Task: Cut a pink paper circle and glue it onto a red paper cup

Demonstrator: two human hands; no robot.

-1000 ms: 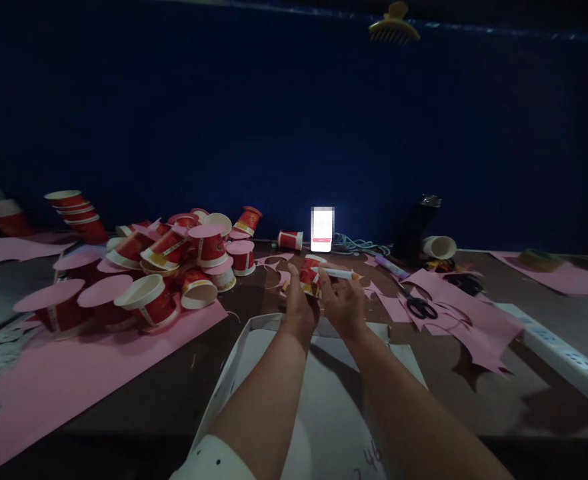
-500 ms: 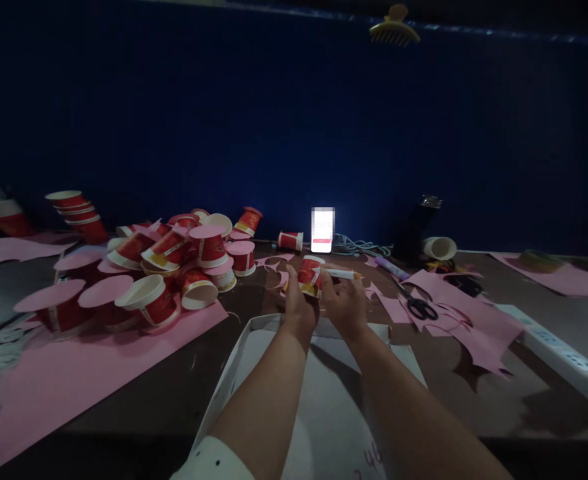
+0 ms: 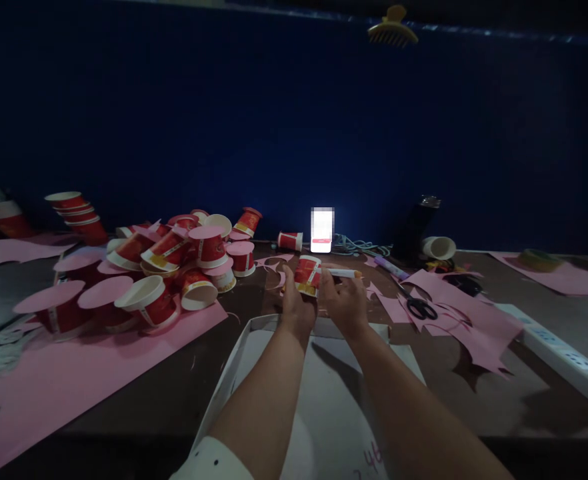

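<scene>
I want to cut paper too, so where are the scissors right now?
In the head view, the scissors lie right of the right hand, on the pink paper scraps, near the purple tube.

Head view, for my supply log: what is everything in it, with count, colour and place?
Held cup: 1, red, centre
Pen: 1, white and orange, centre
Piled cups: over ten, red-white, many with pink discs, left
Cup stack: 1, red-white, back left
Lying red cup: 1, beside phone
Phone: 1, glowing white, back centre
Cable: pale, right of phone
Tube: 1, purple, right
Scissors: 1, black-handled, right
Bottle: 1, dark, back right
Pink paper: several, both sides
Power strip: 1, white, right
Box: 1, white, front
Claw clip: 1, yellow, top
Smaller items: unclear
Left hand: 1, on held cup
Right hand: 1, on pen
</scene>
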